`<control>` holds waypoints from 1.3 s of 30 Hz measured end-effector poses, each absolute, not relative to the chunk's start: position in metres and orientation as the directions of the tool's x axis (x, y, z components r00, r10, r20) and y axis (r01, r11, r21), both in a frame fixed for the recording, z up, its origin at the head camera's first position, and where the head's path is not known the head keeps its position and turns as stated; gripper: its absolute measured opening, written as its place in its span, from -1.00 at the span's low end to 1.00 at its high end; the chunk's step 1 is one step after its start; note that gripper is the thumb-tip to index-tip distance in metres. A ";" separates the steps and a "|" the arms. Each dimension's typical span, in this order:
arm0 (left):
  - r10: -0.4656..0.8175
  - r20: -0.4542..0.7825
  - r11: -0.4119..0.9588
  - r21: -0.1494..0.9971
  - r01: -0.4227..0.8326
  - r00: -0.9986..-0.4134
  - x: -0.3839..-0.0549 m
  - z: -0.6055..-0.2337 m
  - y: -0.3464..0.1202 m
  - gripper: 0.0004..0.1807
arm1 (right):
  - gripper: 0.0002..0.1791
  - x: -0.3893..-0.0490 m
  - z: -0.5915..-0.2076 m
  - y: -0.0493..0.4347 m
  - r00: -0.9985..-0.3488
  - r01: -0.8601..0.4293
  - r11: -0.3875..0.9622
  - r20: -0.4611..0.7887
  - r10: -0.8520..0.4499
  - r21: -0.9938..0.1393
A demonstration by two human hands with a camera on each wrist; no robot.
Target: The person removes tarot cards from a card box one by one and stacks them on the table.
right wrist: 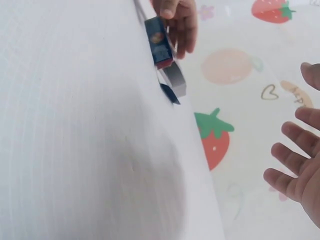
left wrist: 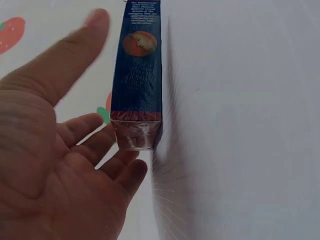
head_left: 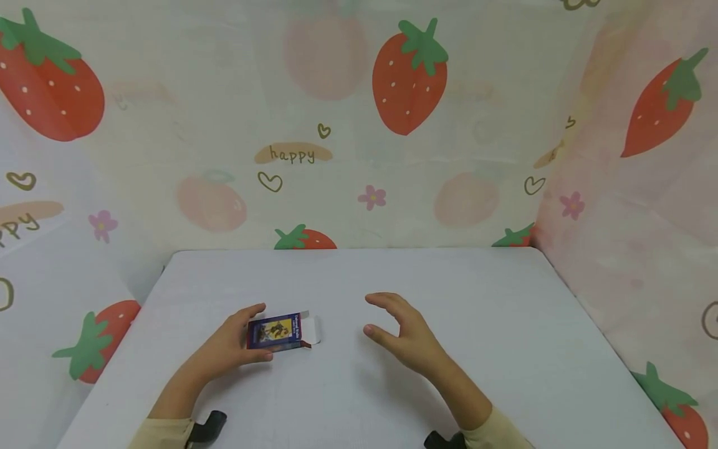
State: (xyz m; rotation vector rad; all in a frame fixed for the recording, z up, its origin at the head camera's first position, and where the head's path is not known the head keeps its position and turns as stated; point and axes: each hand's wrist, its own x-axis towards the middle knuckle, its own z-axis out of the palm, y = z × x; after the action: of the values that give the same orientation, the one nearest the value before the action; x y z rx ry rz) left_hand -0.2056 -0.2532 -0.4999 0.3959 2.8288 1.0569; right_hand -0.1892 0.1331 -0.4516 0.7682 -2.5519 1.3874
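A small dark blue card box [head_left: 275,332] with a yellow picture lies on the table, left of the middle. Its right end stands open, with white flaps [right wrist: 175,80] sticking out. My left hand [head_left: 230,343] is around the box's left end, thumb on the near side and fingers on the far side. In the left wrist view, a gap shows between the thumb [left wrist: 97,22] and the box's blue side, which bears print and a round face picture. Over the table to the right, my right hand [head_left: 409,337] is held with spread fingers and nothing in it.
The white table [head_left: 477,299] has rounded far corners. A cloth backdrop [head_left: 348,125] printed with strawberries, hearts and flowers rises behind it and along both sides. Black wrist mounts [head_left: 209,427] sit at the beige sleeves [head_left: 159,433].
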 end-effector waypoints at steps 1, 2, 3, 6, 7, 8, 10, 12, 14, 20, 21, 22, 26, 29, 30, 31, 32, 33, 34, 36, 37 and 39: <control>0.277 0.000 0.725 0.657 0.209 -0.961 -0.206 -0.501 -0.254 0.17 | -0.40 -0.189 -0.452 0.132 -0.861 -0.494 0.444 0.349 -0.370 -0.748; 0.281 -0.002 0.724 0.656 0.211 -0.960 -0.207 -0.502 -0.255 0.15 | -0.40 -0.189 -0.452 0.130 -0.861 -0.494 0.443 0.348 -0.371 -0.748; 0.286 -0.004 0.723 0.658 0.212 -0.958 -0.208 -0.504 -0.255 0.14 | -0.41 -0.190 -0.452 0.129 -0.860 -0.494 0.440 0.348 -0.374 -0.750; 0.288 -0.015 0.725 0.656 0.208 -0.957 -0.210 -0.507 -0.258 0.09 | -0.41 -0.190 -0.452 0.125 -0.858 -0.496 0.436 0.345 -0.381 -0.751; 0.288 -0.016 0.728 0.654 0.208 -0.957 -0.211 -0.508 -0.259 0.07 | -0.41 -0.190 -0.452 0.124 -0.857 -0.497 0.433 0.345 -0.383 -0.752; 0.287 -0.020 0.730 0.652 0.205 -0.958 -0.211 -0.509 -0.259 0.06 | -0.41 -0.190 -0.452 0.122 -0.857 -0.495 0.431 0.343 -0.384 -0.754; 0.281 -0.023 0.735 0.648 0.200 -0.959 -0.212 -0.509 -0.260 0.03 | -0.41 -0.191 -0.452 0.121 -0.857 -0.493 0.428 0.340 -0.387 -0.757; 0.278 -0.026 0.739 0.645 0.196 -0.960 -0.212 -0.509 -0.260 0.00 | -0.41 -0.191 -0.452 0.120 -0.855 -0.496 0.419 0.344 -0.389 -0.760; 0.271 -0.027 0.742 0.642 0.190 -0.962 -0.212 -0.509 -0.259 -0.03 | -0.41 -0.192 -0.452 0.119 -0.852 -0.500 0.413 0.347 -0.392 -0.761; 0.252 -0.020 0.739 0.649 0.179 -0.968 -0.210 -0.506 -0.258 -0.06 | -0.43 -0.192 -0.453 0.118 -0.850 -0.502 0.401 0.349 -0.395 -0.766; 0.252 -0.017 0.737 0.651 0.180 -0.968 -0.210 -0.505 -0.258 -0.06 | -0.43 -0.192 -0.452 0.119 -0.852 -0.496 0.400 0.343 -0.395 -0.771; 0.255 -0.011 0.734 0.654 0.186 -0.967 -0.210 -0.504 -0.258 -0.06 | -0.43 -0.192 -0.453 0.119 -0.853 -0.494 0.400 0.340 -0.396 -0.772; 0.266 0.006 0.715 0.670 0.201 -0.964 -0.206 -0.499 -0.257 -0.07 | -0.44 -0.192 -0.453 0.121 -0.851 -0.495 0.399 0.338 -0.402 -0.772; 0.289 0.010 0.700 0.680 0.219 -0.957 -0.202 -0.493 -0.255 -0.08 | -0.46 -0.192 -0.455 0.122 -0.846 -0.505 0.394 0.350 -0.403 -0.768; 0.290 0.006 0.698 0.683 0.216 -0.957 -0.201 -0.491 -0.254 -0.09 | -0.47 -0.192 -0.455 0.123 -0.843 -0.511 0.393 0.357 -0.402 -0.764; 0.303 0.006 0.693 0.685 0.224 -0.953 -0.200 -0.490 -0.252 -0.09 | -0.48 -0.191 -0.456 0.124 -0.842 -0.513 0.392 0.360 -0.401 -0.764; 0.307 0.003 0.691 0.687 0.225 -0.952 -0.199 -0.488 -0.251 -0.10 | -0.49 -0.191 -0.456 0.126 -0.844 -0.511 0.390 0.359 -0.400 -0.766; 0.320 0.005 0.690 0.684 0.236 -0.947 -0.198 -0.486 -0.249 -0.10 | -0.50 -0.191 -0.457 0.127 -0.844 -0.510 0.391 0.359 -0.399 -0.766; 0.321 0.005 0.690 0.683 0.238 -0.947 -0.197 -0.484 -0.247 -0.11 | -0.50 -0.190 -0.457 0.128 -0.845 -0.509 0.392 0.358 -0.397 -0.766; 0.329 0.015 0.688 0.681 0.250 -0.944 -0.197 -0.481 -0.244 -0.13 | -0.51 -0.190 -0.457 0.132 -0.847 -0.507 0.391 0.358 -0.393 -0.769; 0.339 0.028 0.685 0.678 0.266 -0.941 -0.197 -0.480 -0.242 -0.14 | -0.51 -0.190 -0.456 0.133 -0.848 -0.505 0.390 0.359 -0.390 -0.770; 0.341 0.041 0.680 0.679 0.277 -0.939 -0.197 -0.476 -0.239 -0.16 | -0.51 -0.190 -0.455 0.136 -0.847 -0.509 0.391 0.367 -0.383 -0.766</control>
State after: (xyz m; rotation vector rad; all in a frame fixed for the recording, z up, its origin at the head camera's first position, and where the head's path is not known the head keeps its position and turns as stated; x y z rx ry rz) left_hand -0.1974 -0.2386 -0.4760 0.5155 2.7972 1.1090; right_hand -0.1899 0.1364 -0.4554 0.8097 -2.5092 1.4542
